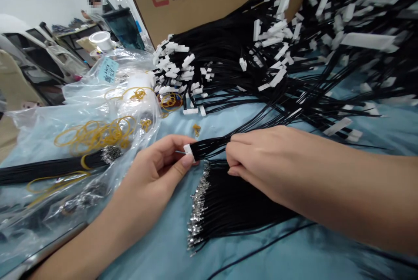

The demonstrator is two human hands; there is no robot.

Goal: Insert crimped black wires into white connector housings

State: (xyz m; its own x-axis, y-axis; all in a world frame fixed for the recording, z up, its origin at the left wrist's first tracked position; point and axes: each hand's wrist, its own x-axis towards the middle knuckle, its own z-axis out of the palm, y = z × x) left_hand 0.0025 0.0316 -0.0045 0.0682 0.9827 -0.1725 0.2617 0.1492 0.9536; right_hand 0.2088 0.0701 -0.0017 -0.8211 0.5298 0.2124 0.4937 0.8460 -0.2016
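Between the thumb and fingers of my left hand (160, 171) is a small white connector (188, 151) with a bunch of black wires (210, 147) running out to the right. My right hand (257, 158) is closed just right of it, over those wires; its fingertips are partly hidden, so what it pinches does not show clearly. Below both hands lies a flat row of loose black wires (248, 206), their silvery crimped terminals (197, 210) lined up on the left end.
Behind my hands are piles of black cables with white connectors (274, 32) against a cardboard box (150, 18). Plastic bags (75, 92), yellow rubber bands (98, 134) and a bundled wire set (48, 169) lie at left. A person (94, 3) is in the background.
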